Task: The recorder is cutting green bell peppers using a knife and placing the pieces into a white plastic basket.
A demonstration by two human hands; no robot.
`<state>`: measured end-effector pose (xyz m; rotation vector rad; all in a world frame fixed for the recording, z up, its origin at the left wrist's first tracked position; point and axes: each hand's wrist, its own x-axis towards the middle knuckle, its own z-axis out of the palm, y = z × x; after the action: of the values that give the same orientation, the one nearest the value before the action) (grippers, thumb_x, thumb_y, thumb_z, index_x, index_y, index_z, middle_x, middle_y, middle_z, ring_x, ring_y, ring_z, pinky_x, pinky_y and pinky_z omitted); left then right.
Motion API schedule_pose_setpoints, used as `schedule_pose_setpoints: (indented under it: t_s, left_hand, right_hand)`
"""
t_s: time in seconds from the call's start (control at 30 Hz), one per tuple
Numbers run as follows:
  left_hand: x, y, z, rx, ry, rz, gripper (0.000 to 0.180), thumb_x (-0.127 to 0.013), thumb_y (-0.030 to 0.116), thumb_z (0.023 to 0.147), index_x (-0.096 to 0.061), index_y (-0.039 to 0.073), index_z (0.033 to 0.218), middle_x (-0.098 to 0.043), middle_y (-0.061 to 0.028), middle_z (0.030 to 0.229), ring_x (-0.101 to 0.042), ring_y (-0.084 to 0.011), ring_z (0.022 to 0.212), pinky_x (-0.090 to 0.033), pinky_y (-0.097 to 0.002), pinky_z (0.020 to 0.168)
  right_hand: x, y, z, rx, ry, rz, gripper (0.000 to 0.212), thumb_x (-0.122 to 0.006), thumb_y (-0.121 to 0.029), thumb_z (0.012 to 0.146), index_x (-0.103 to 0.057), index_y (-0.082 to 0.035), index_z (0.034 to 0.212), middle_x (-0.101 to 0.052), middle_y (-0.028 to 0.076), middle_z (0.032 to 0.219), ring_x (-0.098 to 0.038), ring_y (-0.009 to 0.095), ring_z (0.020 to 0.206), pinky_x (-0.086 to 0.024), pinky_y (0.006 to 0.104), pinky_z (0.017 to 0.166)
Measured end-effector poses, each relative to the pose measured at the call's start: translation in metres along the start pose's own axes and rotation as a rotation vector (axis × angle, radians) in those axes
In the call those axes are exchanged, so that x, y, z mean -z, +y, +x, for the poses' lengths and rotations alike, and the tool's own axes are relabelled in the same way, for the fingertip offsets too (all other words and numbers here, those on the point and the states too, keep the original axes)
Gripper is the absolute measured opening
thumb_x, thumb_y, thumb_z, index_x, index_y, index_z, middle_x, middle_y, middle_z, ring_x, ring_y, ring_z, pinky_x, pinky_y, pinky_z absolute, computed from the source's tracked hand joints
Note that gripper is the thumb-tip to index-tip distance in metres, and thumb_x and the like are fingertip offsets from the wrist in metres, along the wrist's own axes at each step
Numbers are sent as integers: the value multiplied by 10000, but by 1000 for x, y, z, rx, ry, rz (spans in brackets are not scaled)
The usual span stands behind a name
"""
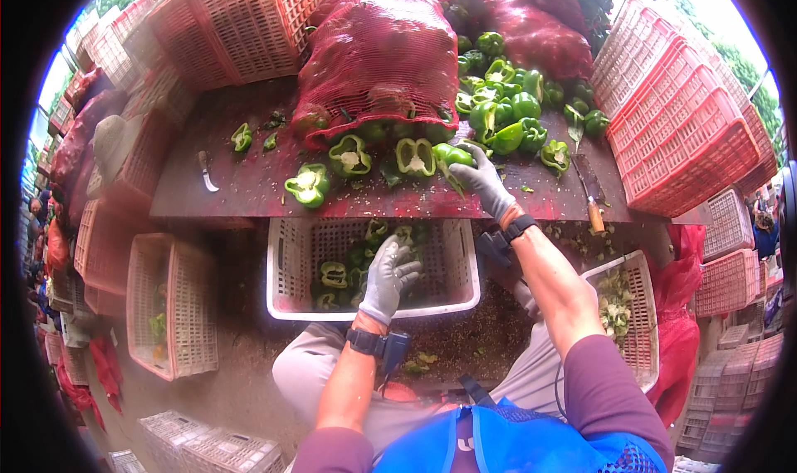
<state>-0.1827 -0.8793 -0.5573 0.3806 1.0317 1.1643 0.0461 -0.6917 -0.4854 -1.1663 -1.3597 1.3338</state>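
My right hand [483,181], in a grey glove, has its fingers closed on a green bell pepper [451,155] at the table's near edge. Beside it lie cut pepper halves [415,158], pale seed cores showing. My left hand [390,280], gloved too, hovers over the near side of a white crate [282,274] with fingers apart and nothing seen in it. Several cut green peppers [334,274] lie in that crate. Further back on the right is a heap of green peppers [508,112], some whole and some cut open.
A red mesh sack [378,50] of peppers stands on the dark table [257,182]. A curved knife [207,173] lies at left, a wooden-handled knife [594,212] at right. Pink crates [685,124] flank the table. A crate of trimmings [639,307] stands by my right leg.
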Motion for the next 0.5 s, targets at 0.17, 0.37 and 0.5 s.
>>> schedule_pose_setpoints:
  t_s: [0.17, 0.37, 0.5]
  left_hand:
    - [-7, 13, 0, -50, -15, -99, 761, -519, 478, 1063, -144, 189, 1658, -393, -197, 1575, -603, -353, 1190, -531, -461, 943]
    - [-31, 40, -19, -82, -446, -223, 583, -516, 494, 1059, -431, 171, 1538, -555, -96, 1478, -591, -283, 1281, -510, -546, 1043]
    - [-2, 16, -5, 58, -315, -510, 428, -527, 362, 1065, -534, 130, 1424, -613, -116, 1396, -630, -306, 1223, -541, -565, 1010]
  right_hand:
    - [-15, -4, -19, -326, -344, 797, 564, -705, -307, 928, -543, -58, 1408, -665, 118, 1308, -663, 247, 1164, -518, 393, 1040]
    - [-37, 4, -61, -621, -605, 549, 438, -657, -410, 980, -651, -82, 1270, -726, 62, 1198, -699, 182, 1070, -536, 375, 1018]
    - [-69, -30, -67, -129, -349, -579, 412, -608, -397, 999, -669, -29, 1173, -735, 167, 1082, -705, 275, 1012, -530, 402, 895]
